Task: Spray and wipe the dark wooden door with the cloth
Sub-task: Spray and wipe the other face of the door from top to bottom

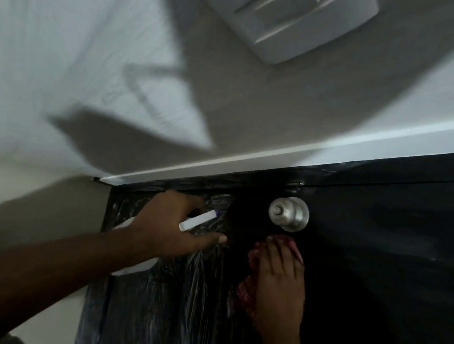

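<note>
Left hand (172,222) grips the opaque white spray bottle (198,221), contents unseen, while right hand (279,279) presses the red cloth (244,292) flat-fingered against the dark door (385,258).

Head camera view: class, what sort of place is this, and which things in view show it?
Probably an indoor doorway in a home or similar building: a dark door with a round silver knob, a white door frame, and a switch plate on the wall.
</note>
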